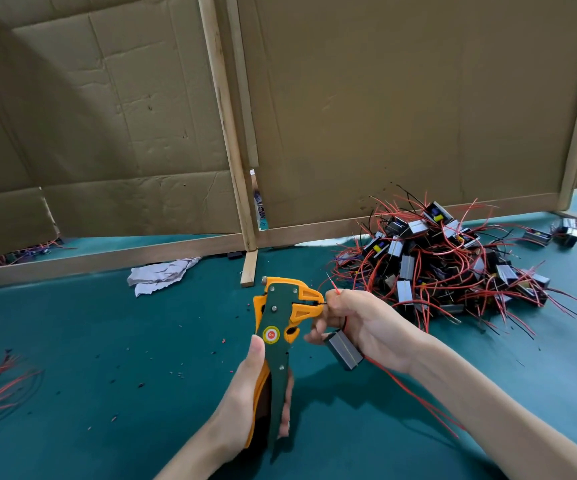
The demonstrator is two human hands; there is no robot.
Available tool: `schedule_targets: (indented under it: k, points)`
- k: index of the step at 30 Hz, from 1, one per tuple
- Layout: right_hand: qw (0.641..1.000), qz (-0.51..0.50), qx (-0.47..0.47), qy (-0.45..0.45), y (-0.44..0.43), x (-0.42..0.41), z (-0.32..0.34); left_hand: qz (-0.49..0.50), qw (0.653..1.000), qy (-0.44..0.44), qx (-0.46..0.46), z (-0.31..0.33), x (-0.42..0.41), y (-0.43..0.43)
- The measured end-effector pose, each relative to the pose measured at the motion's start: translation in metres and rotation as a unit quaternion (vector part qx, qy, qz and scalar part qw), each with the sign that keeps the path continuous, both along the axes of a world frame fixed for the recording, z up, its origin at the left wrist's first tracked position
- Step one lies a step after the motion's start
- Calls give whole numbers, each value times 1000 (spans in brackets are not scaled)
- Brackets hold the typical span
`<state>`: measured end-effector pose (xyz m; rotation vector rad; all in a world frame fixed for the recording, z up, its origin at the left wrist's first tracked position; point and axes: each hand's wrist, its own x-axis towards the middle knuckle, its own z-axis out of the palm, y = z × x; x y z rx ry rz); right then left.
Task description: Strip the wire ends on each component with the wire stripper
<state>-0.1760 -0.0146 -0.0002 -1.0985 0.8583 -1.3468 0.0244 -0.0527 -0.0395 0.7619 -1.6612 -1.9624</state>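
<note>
left hand (252, 386) is gripping the upright wire stripper (280, 313) while right hand (359, 320) is pinching a component (344, 349) wire (325, 302) horizontally into its head, mid-frame.

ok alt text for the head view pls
Left hand grips a green-and-orange wire stripper; right hand holds a grey component, pinching its wire at the tool's jaws. A pile of red-wired components lies beyond on the teal table.

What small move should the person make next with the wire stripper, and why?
Probably squeeze the handles. The left hand grips the wire stripper, and the right hand, holding a component, pinches a wire whose end sits at the jaws, so closing them should strip it.
</note>
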Motion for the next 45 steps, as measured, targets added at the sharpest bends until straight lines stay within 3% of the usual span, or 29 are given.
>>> schedule_targets:
  k: [6,12,17,20,24,28,30,32,36,39,43,45]
  points:
    - [1000,1,3,11,0,0,0,-120,991,16,52,4,4,-9]
    - [1000,16,1,14,-2,-3,-1,-118,991,19,55,4,3,-9]
    - [999,-26,20,-6,0,-4,0,-91,994,27,58,4,2,-7]
    - [991,-108,-15,80,0,-7,6,-32,998,32,35,5,2,-10]
    - [941,-256,-82,205,-4,-20,29,78,995,49,-26,11,7,-20]
    - [838,-417,-132,325,-19,-54,61,192,971,15,-143,17,19,-35]
    - [783,-474,-128,382,-32,-76,74,231,942,-47,-237,19,27,-42]
    - [728,-507,-77,454,-45,-102,80,255,889,-142,-352,19,34,-49]
    - [656,-498,110,556,-61,-139,72,252,726,-399,-501,7,34,-54]
    - [662,-495,168,536,-62,-143,70,202,645,-511,-532,-3,29,-55]
    - [713,-520,122,454,-48,-122,72,170,590,-563,-553,-12,27,-61]
    - [714,-540,50,444,-35,-101,71,165,583,-564,-561,-14,27,-62]
